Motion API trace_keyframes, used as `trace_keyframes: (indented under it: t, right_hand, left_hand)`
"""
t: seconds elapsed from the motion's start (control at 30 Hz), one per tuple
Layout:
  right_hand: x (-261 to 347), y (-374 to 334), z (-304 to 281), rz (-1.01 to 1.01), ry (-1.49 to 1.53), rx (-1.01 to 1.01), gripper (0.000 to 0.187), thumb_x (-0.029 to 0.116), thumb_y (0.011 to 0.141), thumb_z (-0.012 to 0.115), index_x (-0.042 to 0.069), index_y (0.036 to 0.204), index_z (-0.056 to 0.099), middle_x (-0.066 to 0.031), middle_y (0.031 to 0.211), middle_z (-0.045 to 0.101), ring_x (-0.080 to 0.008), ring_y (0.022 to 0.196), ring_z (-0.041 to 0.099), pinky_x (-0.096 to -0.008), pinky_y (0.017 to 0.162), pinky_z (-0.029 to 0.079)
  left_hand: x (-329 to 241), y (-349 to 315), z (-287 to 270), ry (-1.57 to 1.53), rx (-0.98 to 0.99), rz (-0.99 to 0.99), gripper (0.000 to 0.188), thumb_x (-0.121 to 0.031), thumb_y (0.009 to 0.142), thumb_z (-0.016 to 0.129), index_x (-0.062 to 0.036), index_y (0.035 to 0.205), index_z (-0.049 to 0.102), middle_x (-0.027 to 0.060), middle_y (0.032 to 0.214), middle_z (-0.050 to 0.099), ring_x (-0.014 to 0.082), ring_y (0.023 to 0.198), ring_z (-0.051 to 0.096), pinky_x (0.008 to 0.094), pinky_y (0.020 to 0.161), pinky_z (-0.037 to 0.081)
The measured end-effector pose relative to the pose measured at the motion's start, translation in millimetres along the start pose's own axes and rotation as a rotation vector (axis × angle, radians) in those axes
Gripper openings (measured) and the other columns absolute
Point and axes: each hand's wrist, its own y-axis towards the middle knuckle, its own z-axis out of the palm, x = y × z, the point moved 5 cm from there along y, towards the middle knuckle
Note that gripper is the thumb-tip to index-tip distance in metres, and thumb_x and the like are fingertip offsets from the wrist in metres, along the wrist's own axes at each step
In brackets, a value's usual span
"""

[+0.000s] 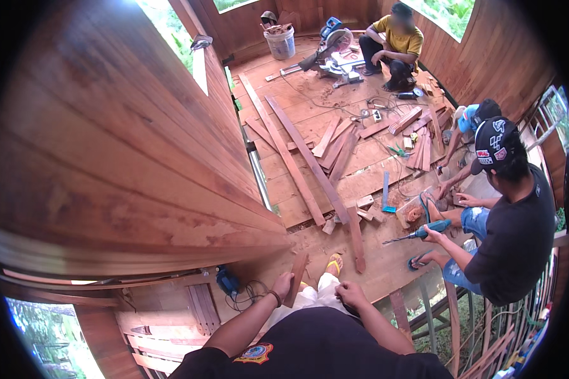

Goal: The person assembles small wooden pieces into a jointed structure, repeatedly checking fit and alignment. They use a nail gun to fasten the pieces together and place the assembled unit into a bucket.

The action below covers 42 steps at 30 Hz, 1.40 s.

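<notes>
Close by the white shorts (326, 289), a short reddish board (299, 271) slants up in the left hand (284, 286), which grips its edge, the fingertips hidden. The right hand (350, 294) lies curled against the shorts; whether its fingers hold anything, I cannot tell. One yellow sandal (336, 259) shows; the other is mostly covered. Farther right, a black-capped co-worker (518, 227) holding a drill (431, 229) largely hides another person (469, 119).

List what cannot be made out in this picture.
Head view:
Right hand: palm, turned away from camera.
Wooden board in the left hand: underside, facing away.
Bucket: scraps inside, too small to identify.
Black T-shirt: cut off by bottom edge.
Yellow-shirted person: face, blurred.
</notes>
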Motion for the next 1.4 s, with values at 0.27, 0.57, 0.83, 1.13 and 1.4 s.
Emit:
trace_keyframes:
  t: [0.27, 0.57, 0.83, 1.13, 1.4]
  right_hand:
    - [-74.7, 68.8, -62.4, 0.221, -0.391, -0.125, 0.035, 0.037, 0.087, 0.068, 0.003, 0.094, 0.073, -0.0203, 0.096, 0.073, -0.0348, 0.094, 0.071, -0.044, 0.084, 0.054]
    - [-116.1, 226.5, -24.6, 0.169, -0.587, -0.058, 0.036, 0.033, 0.086, 0.066, 0.004, 0.105, 0.072, -0.0225, 0.105, 0.071, -0.0388, 0.103, 0.067, -0.0473, 0.093, 0.052]
    - [-150.2, 459.1, -1.6, 0.233, -0.548, -0.221, 0.059, 0.038, 0.085, 0.068, -0.001, 0.128, 0.058, -0.0293, 0.13, 0.06, -0.0429, 0.123, 0.059, -0.0467, 0.102, 0.049]
    - [-128.7, 595.6, 3.7, 0.311, -0.367, -0.65, 0.08, 0.042, 0.081, 0.078, -0.003, 0.135, 0.039, -0.0289, 0.131, 0.057, -0.042, 0.122, 0.057, -0.0483, 0.102, 0.048]
    - [-159.4, 571.1, 21.3, 0.311, 0.805, -0.369, 0.053, 0.031, 0.088, 0.059, -0.004, 0.127, 0.053, -0.026, 0.12, 0.063, -0.0343, 0.098, 0.066, -0.0458, 0.089, 0.054]
  left_hand:
    - [13.9, 19.2, 18.3, 0.461, 0.045, -0.012, 0.065, -0.05, 0.086, 0.073, 0.0033, 0.119, 0.054, 0.0146, 0.098, 0.066, 0.0207, 0.092, 0.063, 0.0345, 0.079, 0.051]
    - [117.1, 65.6, 10.8, 0.002, 0.038, -0.386, 0.041, -0.031, 0.097, 0.062, 0.0006, 0.116, 0.046, 0.0105, 0.079, 0.062, 0.0203, 0.062, 0.065, 0.0314, 0.056, 0.054]
    - [160.4, 74.4, -7.9, -0.105, -0.074, -0.26, 0.041, -0.018, 0.092, 0.061, 0.001, 0.123, 0.042, 0.0094, 0.081, 0.06, 0.0192, 0.068, 0.064, 0.0317, 0.063, 0.055]
    - [169.8, 59.7, -31.6, -0.309, -0.079, -0.145, 0.073, -0.037, 0.082, 0.08, 0.0013, 0.128, 0.038, 0.0106, 0.087, 0.061, 0.021, 0.076, 0.065, 0.0356, 0.072, 0.057]
    - [174.9, 59.9, -31.2, -0.318, -0.08, -0.171, 0.066, -0.032, 0.085, 0.075, 0.0003, 0.129, 0.038, 0.0095, 0.086, 0.059, 0.0197, 0.075, 0.064, 0.0342, 0.07, 0.056]
